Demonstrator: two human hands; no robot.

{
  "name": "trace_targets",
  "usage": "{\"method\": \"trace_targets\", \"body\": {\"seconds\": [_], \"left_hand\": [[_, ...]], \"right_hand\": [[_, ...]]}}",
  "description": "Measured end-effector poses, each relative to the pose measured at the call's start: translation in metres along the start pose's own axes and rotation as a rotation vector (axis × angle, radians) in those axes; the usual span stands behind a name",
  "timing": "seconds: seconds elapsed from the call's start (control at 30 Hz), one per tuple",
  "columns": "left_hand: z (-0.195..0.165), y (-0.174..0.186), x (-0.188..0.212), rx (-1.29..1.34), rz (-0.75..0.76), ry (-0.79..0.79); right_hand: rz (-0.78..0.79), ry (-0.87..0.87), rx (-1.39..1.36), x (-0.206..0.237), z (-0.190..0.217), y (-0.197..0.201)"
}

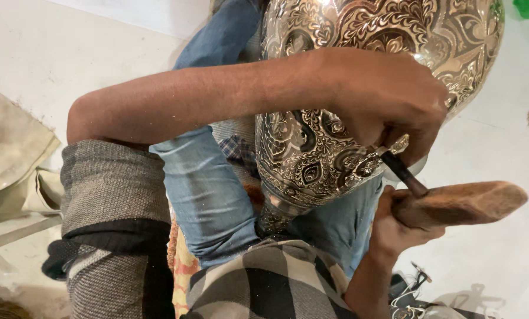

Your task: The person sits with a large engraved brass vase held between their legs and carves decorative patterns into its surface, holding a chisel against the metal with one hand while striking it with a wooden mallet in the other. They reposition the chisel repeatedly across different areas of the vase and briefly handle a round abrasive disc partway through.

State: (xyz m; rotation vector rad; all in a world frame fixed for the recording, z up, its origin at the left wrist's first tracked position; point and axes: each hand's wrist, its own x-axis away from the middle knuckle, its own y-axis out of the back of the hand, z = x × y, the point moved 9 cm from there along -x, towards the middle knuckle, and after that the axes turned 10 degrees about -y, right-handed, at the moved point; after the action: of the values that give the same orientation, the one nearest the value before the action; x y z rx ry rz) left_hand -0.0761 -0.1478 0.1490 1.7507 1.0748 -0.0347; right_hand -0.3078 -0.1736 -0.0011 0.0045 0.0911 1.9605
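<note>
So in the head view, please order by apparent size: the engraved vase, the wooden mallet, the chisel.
1. vase, largest, though cut off by the frame.
2. mallet.
3. chisel, smallest; partly hidden by the left hand.

A craft workshop, floor-level: the person sits on a pale, dusty floor (500, 248) with a big engraved metal vessel (359, 88) across the lap, a dark chisel (401, 170) set against its patterned surface and a worn wooden mallet (462, 204) at the chisel's end. Metal chips speckle the jeans (208, 195).

No pkgs, labels, signs or screens seen here, w/ nothing printed or boxed anywhere in the head view at this moment.
</note>
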Motion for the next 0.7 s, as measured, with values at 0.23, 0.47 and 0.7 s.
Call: {"method": "trace_targets", "body": {"seconds": [0.23, 0.47, 0.7], "left_hand": [[0.011, -0.011, 0.007, 0.077, 0.098, 0.064], [0.0, 0.033, 0.08, 0.652, -0.802, 0.066], [-0.022, -0.055, 0.183, 1.076, -1.593, 0.271]], "right_hand": [[-0.074, -0.037, 0.415, 0.003, 0.002, 0.001], [-0.013, -0.479, -0.095, 0.036, -0.072, 0.027], [0.098, -1.039, -0.115, 0.081, -0.173, 0.057]]}}
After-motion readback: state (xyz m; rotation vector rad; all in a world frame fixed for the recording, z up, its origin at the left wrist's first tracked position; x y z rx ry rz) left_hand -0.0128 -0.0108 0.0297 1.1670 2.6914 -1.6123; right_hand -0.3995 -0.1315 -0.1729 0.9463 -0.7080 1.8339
